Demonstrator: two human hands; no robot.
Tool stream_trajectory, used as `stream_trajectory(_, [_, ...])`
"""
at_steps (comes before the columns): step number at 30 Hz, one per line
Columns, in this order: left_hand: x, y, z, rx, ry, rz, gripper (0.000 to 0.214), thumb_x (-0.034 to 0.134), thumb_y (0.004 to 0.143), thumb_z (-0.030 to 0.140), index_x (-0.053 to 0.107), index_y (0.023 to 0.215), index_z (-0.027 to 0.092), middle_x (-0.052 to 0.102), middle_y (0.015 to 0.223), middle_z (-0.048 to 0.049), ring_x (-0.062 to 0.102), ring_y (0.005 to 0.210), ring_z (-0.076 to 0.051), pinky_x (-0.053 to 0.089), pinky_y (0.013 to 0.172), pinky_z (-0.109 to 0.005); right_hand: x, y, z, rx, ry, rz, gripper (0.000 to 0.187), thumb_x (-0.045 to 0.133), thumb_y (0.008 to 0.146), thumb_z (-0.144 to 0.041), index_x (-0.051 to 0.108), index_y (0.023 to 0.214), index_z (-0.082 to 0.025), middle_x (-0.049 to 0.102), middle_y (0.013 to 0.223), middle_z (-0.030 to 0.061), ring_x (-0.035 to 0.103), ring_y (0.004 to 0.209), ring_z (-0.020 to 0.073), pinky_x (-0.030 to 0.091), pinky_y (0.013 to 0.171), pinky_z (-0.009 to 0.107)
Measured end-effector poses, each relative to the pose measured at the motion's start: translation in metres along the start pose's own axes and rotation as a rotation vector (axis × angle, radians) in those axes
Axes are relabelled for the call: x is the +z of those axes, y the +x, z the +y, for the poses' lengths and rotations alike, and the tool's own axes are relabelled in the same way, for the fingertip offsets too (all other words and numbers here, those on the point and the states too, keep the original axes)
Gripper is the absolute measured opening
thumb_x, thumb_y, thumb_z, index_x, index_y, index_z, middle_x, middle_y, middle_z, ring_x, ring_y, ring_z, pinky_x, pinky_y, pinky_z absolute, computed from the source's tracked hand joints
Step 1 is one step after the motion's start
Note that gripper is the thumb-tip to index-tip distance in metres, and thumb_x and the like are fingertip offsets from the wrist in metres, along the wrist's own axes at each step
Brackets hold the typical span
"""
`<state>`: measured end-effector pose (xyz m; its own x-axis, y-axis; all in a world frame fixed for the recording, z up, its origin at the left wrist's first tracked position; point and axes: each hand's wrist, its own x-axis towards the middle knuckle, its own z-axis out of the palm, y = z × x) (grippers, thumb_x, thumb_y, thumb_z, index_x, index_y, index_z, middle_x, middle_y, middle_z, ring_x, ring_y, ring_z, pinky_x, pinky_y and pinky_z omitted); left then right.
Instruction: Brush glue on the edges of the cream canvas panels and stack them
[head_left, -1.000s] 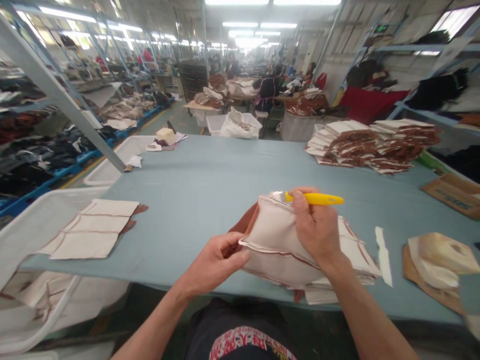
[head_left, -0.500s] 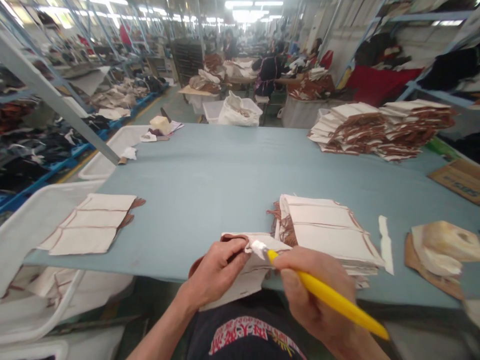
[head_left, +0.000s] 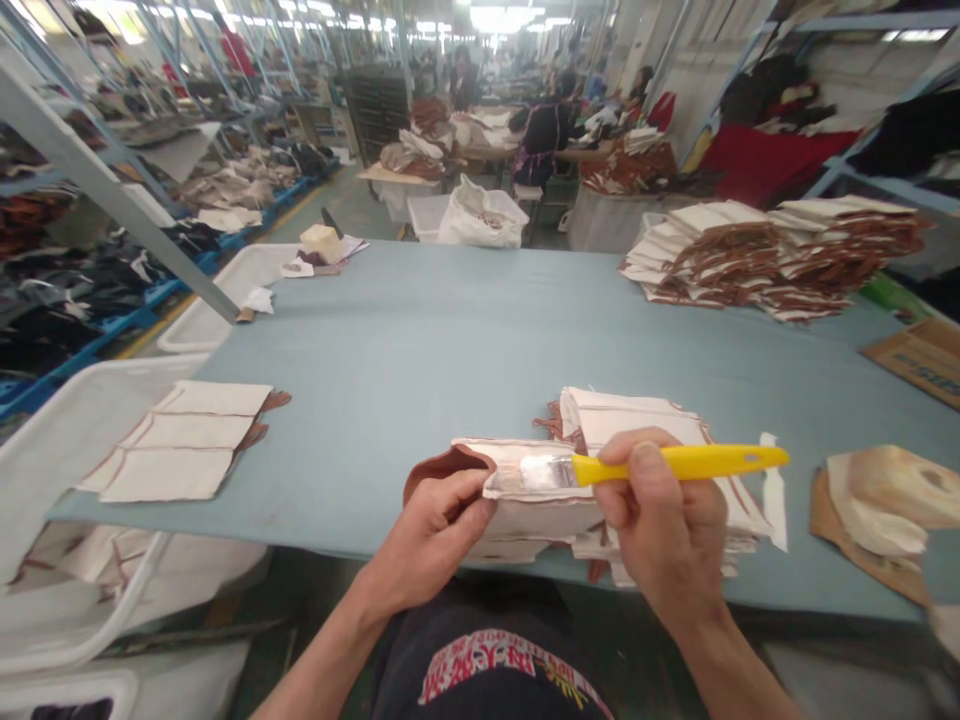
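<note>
My right hand (head_left: 664,510) grips a paintbrush (head_left: 686,463) with a yellow handle, held almost level. Its whitish bristles touch the cream inner face of a fabric piece (head_left: 480,450) at the table's front edge. My left hand (head_left: 439,525) pinches that piece near its left end, where a brown edge curls up. What lies under my left fingers is hidden. Just behind my right hand, a stack of cream panels with brown seams (head_left: 637,420) rests on the table, partly covered by the hand.
On the left of the blue-grey table (head_left: 375,340) lies a small pile of panels (head_left: 180,440). Large stacks (head_left: 765,255) stand at the back right. A white strip (head_left: 772,500) and a stained cloth (head_left: 885,500) lie at right. White bins (head_left: 97,400) flank the left edge.
The brush has swung from a slanting to a nearly level position, its handle end rising. My right hand has moved up, and the fabric piece now lies more opened under the bristles.
</note>
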<state>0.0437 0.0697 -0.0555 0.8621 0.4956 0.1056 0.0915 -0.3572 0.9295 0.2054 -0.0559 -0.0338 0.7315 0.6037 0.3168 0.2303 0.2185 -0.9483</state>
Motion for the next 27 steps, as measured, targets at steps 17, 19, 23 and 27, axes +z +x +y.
stream_trajectory(17, [0.013,0.016,0.015,-0.137,-0.142,0.212,0.024,0.066,0.094,0.031,0.075,0.11,0.017,0.079,0.106,-0.0078,0.071,0.093,-0.021,0.054,0.082,-0.028,-0.001,0.025,0.03,-0.582,-0.623,0.028,0.014,0.05,0.108,-0.02,0.064,0.109,-0.021,0.077,0.092,0.0041,0.076,0.077,0.0179,0.059,0.071,0.025])
stream_trajectory(19, [0.019,0.012,0.011,-0.097,-0.025,0.374,0.026,0.069,0.091,0.029,0.076,0.114,0.018,0.08,0.109,-0.0084,0.072,0.092,-0.021,0.055,0.081,-0.028,-0.002,0.028,0.027,-0.567,-0.616,0.023,0.015,0.05,0.108,-0.022,0.064,0.109,-0.021,0.077,0.093,0.0044,0.075,0.076,0.0174,0.059,0.071,0.025])
stream_trajectory(23, [0.023,0.012,0.011,-0.109,-0.039,0.322,0.016,0.069,0.092,0.03,0.076,0.099,0.018,0.077,0.09,-0.0047,0.068,0.077,-0.017,0.053,0.072,-0.026,-0.004,0.029,0.033,-0.524,-0.596,-0.006,0.016,0.052,0.109,-0.026,0.065,0.112,-0.02,0.077,0.091,0.0045,0.076,0.077,0.0183,0.06,0.073,0.027])
stream_trajectory(27, [0.02,0.019,0.01,-0.215,-0.239,0.112,0.02,0.065,0.093,0.036,0.067,0.089,0.017,0.066,0.077,-0.0002,0.056,0.069,-0.013,0.045,0.065,-0.023,-0.003,0.03,0.056,-0.437,-0.551,-0.011,0.023,0.049,0.11,-0.036,0.067,0.111,-0.021,0.075,0.085,0.0034,0.074,0.072,0.0184,0.059,0.07,0.028])
